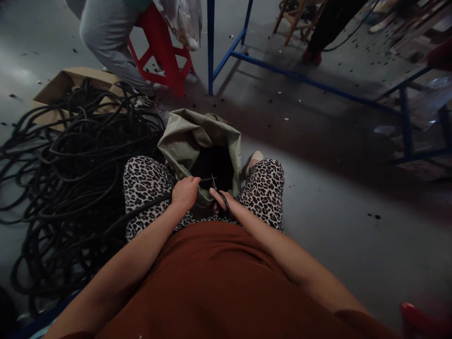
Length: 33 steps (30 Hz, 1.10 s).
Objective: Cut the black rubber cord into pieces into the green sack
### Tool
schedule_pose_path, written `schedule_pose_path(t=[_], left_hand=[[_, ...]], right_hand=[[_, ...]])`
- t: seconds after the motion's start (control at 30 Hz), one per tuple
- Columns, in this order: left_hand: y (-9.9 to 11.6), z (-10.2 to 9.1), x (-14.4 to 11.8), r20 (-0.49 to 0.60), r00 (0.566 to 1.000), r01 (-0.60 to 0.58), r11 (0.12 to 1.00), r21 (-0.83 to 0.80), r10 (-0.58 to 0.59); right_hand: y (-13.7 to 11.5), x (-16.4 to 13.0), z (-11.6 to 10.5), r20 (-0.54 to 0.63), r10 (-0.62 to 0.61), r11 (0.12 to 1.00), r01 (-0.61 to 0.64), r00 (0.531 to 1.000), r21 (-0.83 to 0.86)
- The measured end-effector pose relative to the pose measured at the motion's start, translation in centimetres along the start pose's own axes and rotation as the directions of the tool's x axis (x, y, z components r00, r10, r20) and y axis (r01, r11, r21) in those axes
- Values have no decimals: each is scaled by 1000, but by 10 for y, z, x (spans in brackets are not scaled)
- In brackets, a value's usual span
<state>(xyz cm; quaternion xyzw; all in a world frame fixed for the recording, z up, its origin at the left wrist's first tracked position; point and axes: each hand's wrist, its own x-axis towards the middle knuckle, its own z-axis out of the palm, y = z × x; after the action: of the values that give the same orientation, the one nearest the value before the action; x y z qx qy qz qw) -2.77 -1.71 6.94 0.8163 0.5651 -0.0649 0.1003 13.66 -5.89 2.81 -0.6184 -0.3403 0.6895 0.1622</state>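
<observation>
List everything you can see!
sack: 1, green, middle
cords: many, black, left
box: 1, brown, among cords
scissors: 1, dark, by sack
held cord: 1, black, reaching sack
red stool: 1, red, top left
bag: 1, clear, beside red stool
bars: several, blue, top right
wooden stool: 1, brown, top
others' trousers: 2 pairs, grey/black, top
scraps: many, mostly black, scattered
shirt: 1, rust, bottom
leopard trousers: 1 pair, black-white, middle
own shoe: 1, beige, beside sack
left fingers: several, holding cord
right fingers: several, holding scissors

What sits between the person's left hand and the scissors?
In the head view, a short end of black cord sticks out from the left hand toward the scissors, over the mouth of the open sack.
</observation>
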Motion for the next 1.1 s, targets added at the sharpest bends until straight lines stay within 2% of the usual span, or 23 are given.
schedule_pose_path(t=[0.2,0.5,0.87,1.1], left_hand=[[2,-1,0,17,1000,19,1000,20,-19],[0,5,0,-42,999,3,1000,18,-2],[-2,7,-1,-61,997,-41,999,13,41],[-1,8,0,-64,997,-36,999,1,36]], right_hand=[[2,1,1,-3,-6,1000,6,1000,11],[6,3,1,4,6,998,-6,1000,62],[9,11,0,-6,-27,998,27,1000,61],[-2,4,0,-99,-28,999,26,995,-24]])
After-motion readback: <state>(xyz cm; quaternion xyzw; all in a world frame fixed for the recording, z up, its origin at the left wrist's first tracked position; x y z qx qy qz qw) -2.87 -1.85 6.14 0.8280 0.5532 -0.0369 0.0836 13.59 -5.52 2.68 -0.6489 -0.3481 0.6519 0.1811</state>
